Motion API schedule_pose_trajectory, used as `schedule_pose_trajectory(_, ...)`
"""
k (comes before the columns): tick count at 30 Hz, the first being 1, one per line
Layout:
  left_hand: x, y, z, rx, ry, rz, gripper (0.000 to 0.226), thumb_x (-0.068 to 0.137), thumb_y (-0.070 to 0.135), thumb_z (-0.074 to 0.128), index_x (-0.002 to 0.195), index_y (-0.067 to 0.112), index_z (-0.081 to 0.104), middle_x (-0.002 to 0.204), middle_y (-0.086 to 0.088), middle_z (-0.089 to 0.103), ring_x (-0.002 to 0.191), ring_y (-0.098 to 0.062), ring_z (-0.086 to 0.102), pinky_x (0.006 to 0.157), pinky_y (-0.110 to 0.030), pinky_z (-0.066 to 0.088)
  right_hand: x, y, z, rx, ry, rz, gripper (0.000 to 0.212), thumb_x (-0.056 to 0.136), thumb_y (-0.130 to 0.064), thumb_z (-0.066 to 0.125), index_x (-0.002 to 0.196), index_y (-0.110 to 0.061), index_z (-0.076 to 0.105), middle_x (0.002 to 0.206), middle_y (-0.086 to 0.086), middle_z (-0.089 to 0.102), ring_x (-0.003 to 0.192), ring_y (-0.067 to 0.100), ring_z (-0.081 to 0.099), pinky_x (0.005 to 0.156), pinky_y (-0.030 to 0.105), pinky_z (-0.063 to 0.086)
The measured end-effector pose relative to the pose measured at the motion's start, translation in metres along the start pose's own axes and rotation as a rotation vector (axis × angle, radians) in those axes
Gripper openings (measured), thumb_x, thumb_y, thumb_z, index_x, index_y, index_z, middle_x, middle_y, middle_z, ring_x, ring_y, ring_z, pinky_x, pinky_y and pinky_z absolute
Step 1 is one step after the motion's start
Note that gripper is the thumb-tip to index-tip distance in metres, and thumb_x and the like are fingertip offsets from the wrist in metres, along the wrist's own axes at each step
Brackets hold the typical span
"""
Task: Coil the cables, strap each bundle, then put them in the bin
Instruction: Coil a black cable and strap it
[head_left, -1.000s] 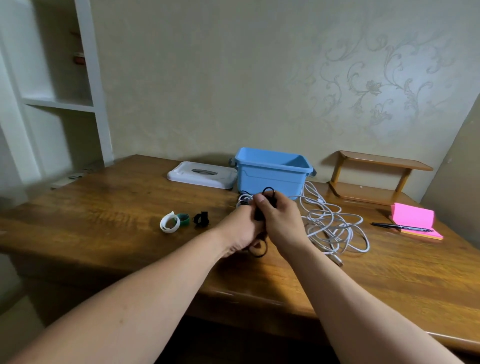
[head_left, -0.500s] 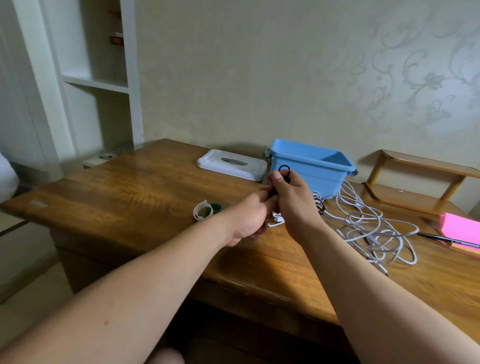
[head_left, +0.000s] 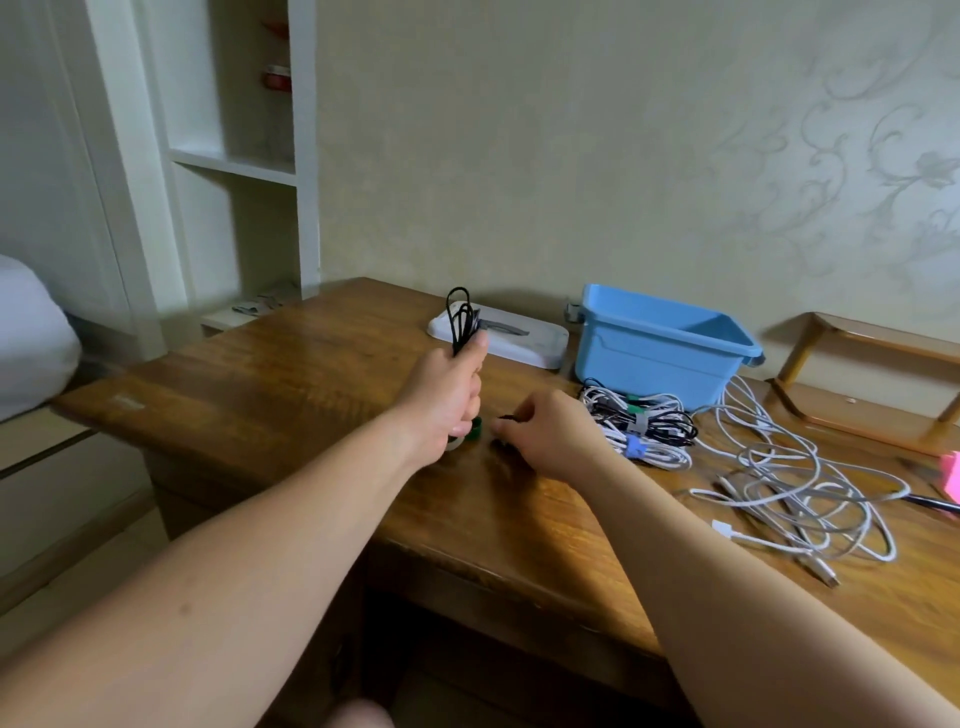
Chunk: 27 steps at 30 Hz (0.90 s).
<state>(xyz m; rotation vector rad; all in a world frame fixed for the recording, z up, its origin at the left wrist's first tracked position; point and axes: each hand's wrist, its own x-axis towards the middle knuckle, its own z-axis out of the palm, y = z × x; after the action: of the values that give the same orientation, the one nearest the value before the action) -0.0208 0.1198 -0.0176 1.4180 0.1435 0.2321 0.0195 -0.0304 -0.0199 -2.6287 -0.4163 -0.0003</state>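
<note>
The wooden desk (head_left: 260, 405) is taken as the clock face, with twelve o'clock at the wall. The blue bin (head_left: 670, 358) is set at about one o'clock with its top open. Its white lid (head_left: 535, 340) is laid flat just beside it at twelve, presumably so that finished bundles can be dropped straight in. Nothing can be seen inside the bin from this angle.

At three o'clock a loose tangle of white cables (head_left: 779, 467) is spread out, uncoiled and unstrapped. It is kept apart from the strapped bundles (head_left: 644, 431), which are stacked against the front wall of the bin at two o'clock and not yet put in.

Near the centre, the left hand (head_left: 447, 400) is clamped in a fist around the black cable (head_left: 460, 319). The cable is held upright with its loops standing out of the top of the fist. The tight grip is judged to be what keeps the coil from springing open while a tie is fetched.

Just beside it, toward three o'clock, the right hand (head_left: 556, 436) is lowered to the desk with its fingers curled. A small black strap (head_left: 505, 417) appears to be pinched at the fingertips, though how firmly cannot be told. A green strap (head_left: 474, 431) is left lying between the two hands, within easy reach for a later bundle.
</note>
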Motion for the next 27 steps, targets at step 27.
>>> schedule_pose_trajectory(27,-0.031,-0.015,0.115,0.027,-0.226,0.009,0.015,0.106,0.023,0.06,0.104,0.008,0.059,0.059,0.001,0.034,0.048,-0.013,0.029,0.042,-0.025,0.025,-0.057,0.097,-0.041,1.757,-0.11,-0.046,0.021,0.096,-0.014,0.051,0.114,-0.008,0.062,0.092,0.006,0.063,0.077,0.016,0.055,0.075,0.033,0.049)
